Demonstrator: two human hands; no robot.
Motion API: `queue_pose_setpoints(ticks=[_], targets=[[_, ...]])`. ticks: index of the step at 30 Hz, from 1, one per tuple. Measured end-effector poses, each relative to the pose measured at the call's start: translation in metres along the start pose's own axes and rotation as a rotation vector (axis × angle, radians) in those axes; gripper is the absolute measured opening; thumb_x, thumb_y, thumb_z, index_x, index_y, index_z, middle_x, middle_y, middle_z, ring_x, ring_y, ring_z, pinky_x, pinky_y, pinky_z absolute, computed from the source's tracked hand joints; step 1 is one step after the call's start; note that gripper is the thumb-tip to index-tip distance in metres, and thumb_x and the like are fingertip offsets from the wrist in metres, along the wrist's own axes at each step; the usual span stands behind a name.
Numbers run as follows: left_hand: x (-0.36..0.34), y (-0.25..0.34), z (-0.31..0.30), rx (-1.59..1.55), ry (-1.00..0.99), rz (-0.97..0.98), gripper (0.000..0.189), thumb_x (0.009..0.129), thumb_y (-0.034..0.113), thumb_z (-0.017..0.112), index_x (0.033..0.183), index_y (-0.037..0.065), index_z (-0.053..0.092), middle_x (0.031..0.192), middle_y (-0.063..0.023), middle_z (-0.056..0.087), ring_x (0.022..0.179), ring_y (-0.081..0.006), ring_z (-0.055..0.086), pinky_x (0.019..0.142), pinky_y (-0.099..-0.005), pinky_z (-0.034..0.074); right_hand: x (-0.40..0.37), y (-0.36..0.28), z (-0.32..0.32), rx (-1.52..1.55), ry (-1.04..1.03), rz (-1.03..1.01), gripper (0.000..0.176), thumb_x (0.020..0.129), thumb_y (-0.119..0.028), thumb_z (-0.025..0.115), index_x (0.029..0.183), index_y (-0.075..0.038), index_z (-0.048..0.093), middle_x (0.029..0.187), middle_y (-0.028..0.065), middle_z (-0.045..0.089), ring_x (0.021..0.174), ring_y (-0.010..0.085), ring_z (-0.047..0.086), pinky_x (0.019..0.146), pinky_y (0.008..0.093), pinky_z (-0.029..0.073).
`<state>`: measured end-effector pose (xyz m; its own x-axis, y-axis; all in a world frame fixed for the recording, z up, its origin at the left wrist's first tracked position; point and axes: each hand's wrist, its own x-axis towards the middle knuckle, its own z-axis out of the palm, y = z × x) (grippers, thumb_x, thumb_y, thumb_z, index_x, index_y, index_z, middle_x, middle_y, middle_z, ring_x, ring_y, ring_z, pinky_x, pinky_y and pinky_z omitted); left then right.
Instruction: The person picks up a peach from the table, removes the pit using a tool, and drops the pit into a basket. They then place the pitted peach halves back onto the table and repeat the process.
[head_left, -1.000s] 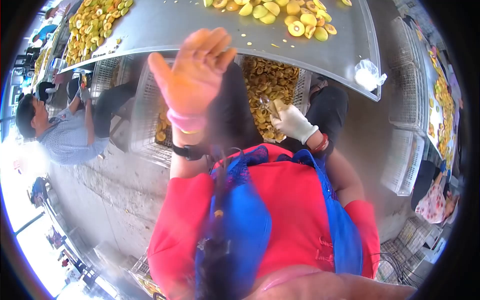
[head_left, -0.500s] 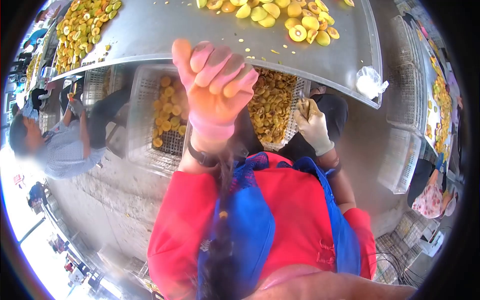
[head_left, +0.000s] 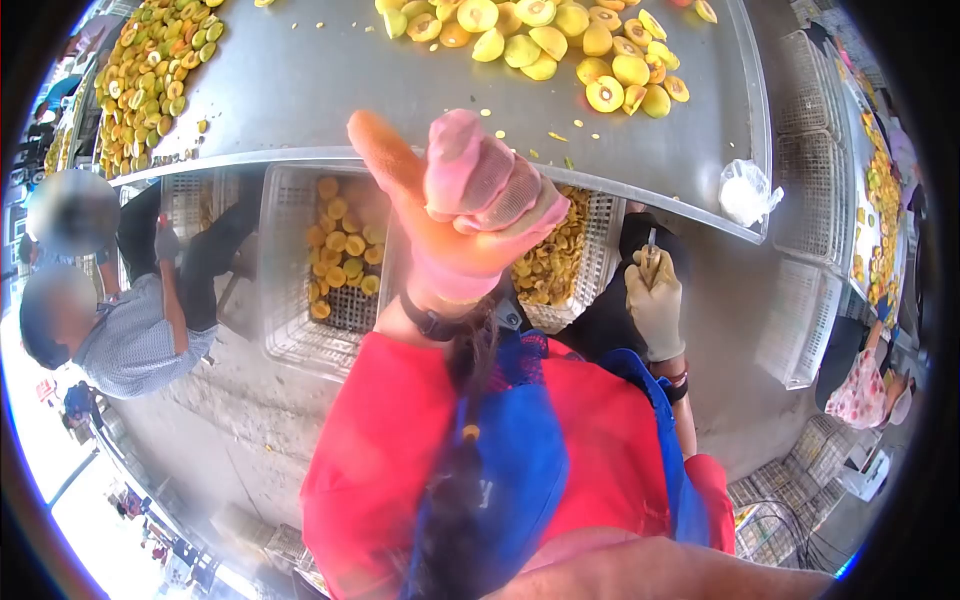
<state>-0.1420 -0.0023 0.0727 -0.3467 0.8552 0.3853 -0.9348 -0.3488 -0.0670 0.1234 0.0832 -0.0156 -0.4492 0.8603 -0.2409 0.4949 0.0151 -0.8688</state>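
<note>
My left hand (head_left: 465,200), in a pink and orange glove, is raised over the table's front edge. Its fingers are curled in and the thumb sticks out; whatever they may hold is hidden. My right hand (head_left: 655,303), in a cream glove, is closed round a small tool (head_left: 652,240) with a metallic tip, beside my dark-clothed leg. Halved yellow fruits (head_left: 540,35) lie on the metal table (head_left: 340,80). Below the table edge, one crate (head_left: 285,320) holds fruit halves (head_left: 345,240) and another crate (head_left: 600,240) holds many small fruit pieces (head_left: 545,270).
A larger fruit pile (head_left: 155,75) lies at the table's left. A clear plastic bag (head_left: 747,192) sits near the right corner. A person (head_left: 140,335) in a checked shirt is at the left. White crates (head_left: 805,200) stand at the right, by another fruit-covered table.
My left hand has shifted right and slightly down, its thumb now spread from the curled fingers. My right hand has moved right and down, and the tool's tip now shows.
</note>
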Motion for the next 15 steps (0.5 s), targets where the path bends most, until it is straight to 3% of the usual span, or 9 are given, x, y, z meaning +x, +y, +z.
queue_pose_setpoints(ticks=[3,6,9,13,15], targets=[[-0.006,-0.003,-0.006,-0.003,-0.055,-0.046,0.073,0.080,0.090,0.036,0.070,0.019,0.047,0.050,0.0098,0.033,0.045,-0.0089,0.033,0.049,-0.0289,0.027,-0.001,-0.005,-0.002,-0.042,-0.013,-0.097,0.010,0.088,0.003,0.061,0.091,0.001,0.051,0.072,0.0013,0.045,0.064,0.0097,0.040,0.061,0.0254,0.045],[-0.004,-0.004,-0.006,0.106,-0.237,-0.078,0.081,0.078,0.092,0.034,0.092,0.017,0.062,0.051,0.0111,0.038,0.044,-0.0071,0.036,0.049,-0.0273,0.030,0.005,-0.002,-0.005,-0.042,-0.037,-0.106,0.011,0.088,0.004,0.061,0.091,0.001,0.051,0.071,0.0024,0.044,0.063,0.0106,0.040,0.061,0.0259,0.045],[-0.008,-0.011,0.000,0.023,-0.274,-0.103,0.088,0.079,0.092,0.034,0.115,0.016,0.060,0.053,0.0111,0.041,0.044,-0.0056,0.037,0.049,-0.0254,0.031,0.011,-0.005,-0.004,-0.083,-0.055,-0.162,0.011,0.088,0.003,0.061,0.091,0.001,0.051,0.070,0.0037,0.046,0.063,0.0111,0.040,0.062,0.0260,0.046],[-0.008,-0.022,0.011,0.071,-0.315,-0.127,0.088,0.077,0.091,0.038,0.115,0.014,0.059,0.057,0.0104,0.046,0.049,-0.0056,0.041,0.051,-0.0247,0.033,0.015,0.002,-0.004,-0.065,-0.111,-0.189,0.012,0.088,0.002,0.062,0.096,0.002,0.053,0.071,0.0052,0.050,0.064,0.0110,0.043,0.064,0.0258,0.047],[-0.008,-0.031,0.016,0.026,-0.298,-0.102,0.089,0.079,0.090,0.040,0.122,0.013,0.058,0.059,0.0104,0.046,0.050,-0.0057,0.042,0.051,-0.0248,0.033,0.019,0.011,-0.004,-0.025,-0.121,-0.208,0.014,0.088,0.002,0.063,0.099,0.002,0.054,0.071,0.0055,0.051,0.063,0.0108,0.045,0.063,0.0258,0.047]])
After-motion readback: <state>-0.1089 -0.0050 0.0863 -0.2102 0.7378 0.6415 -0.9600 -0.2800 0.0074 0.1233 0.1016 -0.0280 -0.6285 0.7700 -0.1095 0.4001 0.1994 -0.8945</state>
